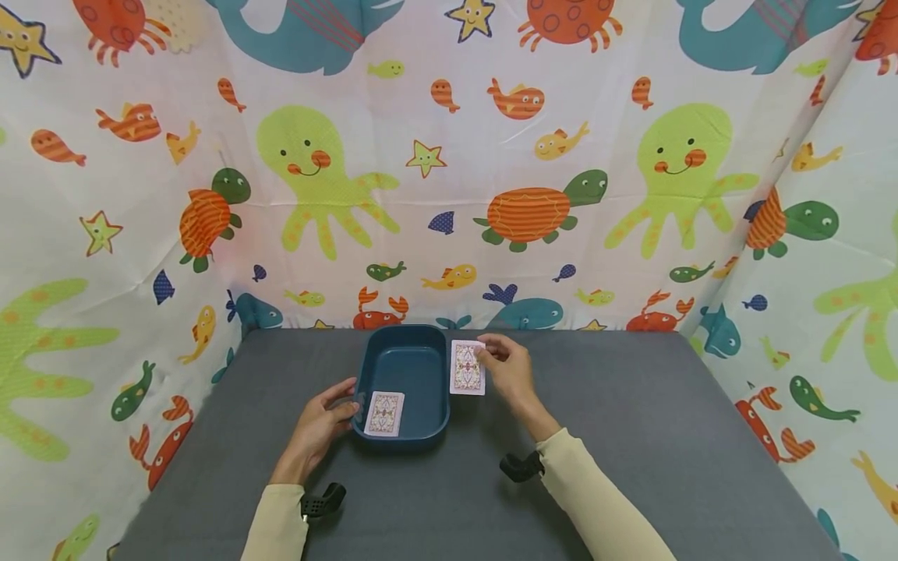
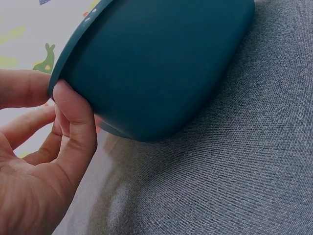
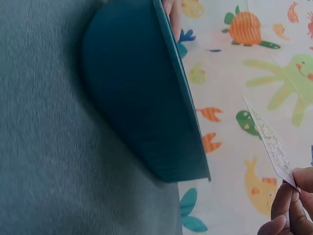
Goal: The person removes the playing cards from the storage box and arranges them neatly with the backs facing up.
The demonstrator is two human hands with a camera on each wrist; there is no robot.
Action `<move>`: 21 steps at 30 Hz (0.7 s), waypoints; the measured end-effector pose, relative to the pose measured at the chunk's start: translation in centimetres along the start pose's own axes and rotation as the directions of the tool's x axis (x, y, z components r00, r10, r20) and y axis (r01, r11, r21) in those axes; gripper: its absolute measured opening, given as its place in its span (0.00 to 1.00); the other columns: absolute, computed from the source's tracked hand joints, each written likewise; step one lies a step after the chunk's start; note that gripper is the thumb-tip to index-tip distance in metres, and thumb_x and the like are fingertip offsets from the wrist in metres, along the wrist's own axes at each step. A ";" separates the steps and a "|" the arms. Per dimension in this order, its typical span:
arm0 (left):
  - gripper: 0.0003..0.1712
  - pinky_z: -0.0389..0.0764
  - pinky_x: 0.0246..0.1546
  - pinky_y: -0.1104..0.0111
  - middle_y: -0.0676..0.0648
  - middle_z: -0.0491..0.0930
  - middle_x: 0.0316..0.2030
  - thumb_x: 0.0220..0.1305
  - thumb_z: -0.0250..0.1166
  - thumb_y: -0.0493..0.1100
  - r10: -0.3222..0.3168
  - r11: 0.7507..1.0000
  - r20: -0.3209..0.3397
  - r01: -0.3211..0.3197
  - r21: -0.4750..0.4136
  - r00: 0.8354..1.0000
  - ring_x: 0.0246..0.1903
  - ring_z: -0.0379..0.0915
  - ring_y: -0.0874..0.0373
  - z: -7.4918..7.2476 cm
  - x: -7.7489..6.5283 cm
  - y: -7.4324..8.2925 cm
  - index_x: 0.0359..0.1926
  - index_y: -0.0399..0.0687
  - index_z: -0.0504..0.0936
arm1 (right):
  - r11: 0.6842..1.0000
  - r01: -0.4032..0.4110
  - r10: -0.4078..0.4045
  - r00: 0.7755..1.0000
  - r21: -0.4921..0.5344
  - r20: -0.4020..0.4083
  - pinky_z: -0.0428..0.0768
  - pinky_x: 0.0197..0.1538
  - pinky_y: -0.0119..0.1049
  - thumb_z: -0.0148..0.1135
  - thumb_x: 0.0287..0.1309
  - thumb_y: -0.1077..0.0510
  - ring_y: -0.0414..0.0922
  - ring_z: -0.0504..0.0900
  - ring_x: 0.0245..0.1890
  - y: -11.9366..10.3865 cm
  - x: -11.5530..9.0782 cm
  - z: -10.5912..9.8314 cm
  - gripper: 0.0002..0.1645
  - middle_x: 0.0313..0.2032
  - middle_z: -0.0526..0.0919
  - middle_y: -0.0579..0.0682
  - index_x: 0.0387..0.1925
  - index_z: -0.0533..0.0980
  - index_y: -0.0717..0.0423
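Observation:
A dark teal rectangular tub (image 1: pixel 412 370) with rounded corners stands on the grey cloth. Its rim is pinched at the near left by my left hand (image 1: pixel 317 430), and the left wrist view has the thumb (image 2: pixel 76 112) against the outer wall. Inside the tub, a patterned playing card (image 1: pixel 384 414) lies back up in the near left corner. Beyond the tub's right rim, my right hand (image 1: pixel 510 378) holds another playing card (image 1: pixel 466 368) by its right edge between thumb and fingers. In the right wrist view this card (image 3: pixel 270 142) is raised above the tub's rim, seen nearly edge-on.
A grey cloth (image 1: pixel 631 436) covers the table. Behind it and along both sides hangs a white curtain (image 1: pixel 421 234) printed with sea animals. The tub stands close to the back curtain. Each wrist wears a black band (image 1: pixel 521 467).

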State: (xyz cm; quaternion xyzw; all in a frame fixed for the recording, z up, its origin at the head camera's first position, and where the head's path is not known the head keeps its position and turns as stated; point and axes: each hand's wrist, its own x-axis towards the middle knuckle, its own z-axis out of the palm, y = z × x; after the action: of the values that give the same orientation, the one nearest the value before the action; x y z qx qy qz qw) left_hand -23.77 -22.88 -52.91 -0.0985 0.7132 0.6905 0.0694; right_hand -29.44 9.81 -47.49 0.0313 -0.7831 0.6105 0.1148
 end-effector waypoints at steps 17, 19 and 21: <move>0.30 0.77 0.44 0.66 0.44 0.65 0.66 0.68 0.59 0.36 0.007 1.000 0.009 -0.008 0.014 1.000 0.54 0.70 0.51 0.1 -0.4 0.1 0.70 0.51 0.67 | 0.979 -0.145 0.149 0.989 -0.142 0.013 0.73 0.36 0.35 0.63 0.65 0.53 0.46 0.78 0.36 3.8 4.1 -1.0 0.13 0.39 0.84 0.53 0.50 0.81 0.48; 0.30 0.77 0.43 0.66 0.43 0.65 0.66 0.68 0.58 0.35 0.012 1.000 0.014 -0.012 0.007 1.000 0.55 0.70 0.49 0.1 -0.3 0.1 0.70 0.51 0.66 | 0.973 -0.169 0.174 0.985 -0.156 0.020 0.72 0.37 0.36 0.62 0.65 0.53 0.47 0.78 0.38 4.1 4.6 -0.8 0.14 0.41 0.83 0.53 0.50 0.81 0.48; 0.30 0.77 0.43 0.66 0.43 0.65 0.66 0.68 0.58 0.35 0.016 1.000 0.015 -0.016 0.004 1.000 0.56 0.69 0.48 0.1 -0.3 0.1 0.71 0.50 0.66 | 0.968 -0.183 0.190 0.982 -0.173 0.022 0.73 0.38 0.35 0.62 0.65 0.52 0.47 0.78 0.39 4.4 5.2 -0.5 0.14 0.42 0.83 0.53 0.51 0.81 0.47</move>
State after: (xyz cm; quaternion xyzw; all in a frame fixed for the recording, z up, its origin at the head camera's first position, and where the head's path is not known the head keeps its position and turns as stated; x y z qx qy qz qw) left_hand -23.55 -22.78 -52.70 -0.0874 0.7150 0.6902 0.0697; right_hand -35.25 11.83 -50.46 -0.0406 -0.8339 0.5486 0.0440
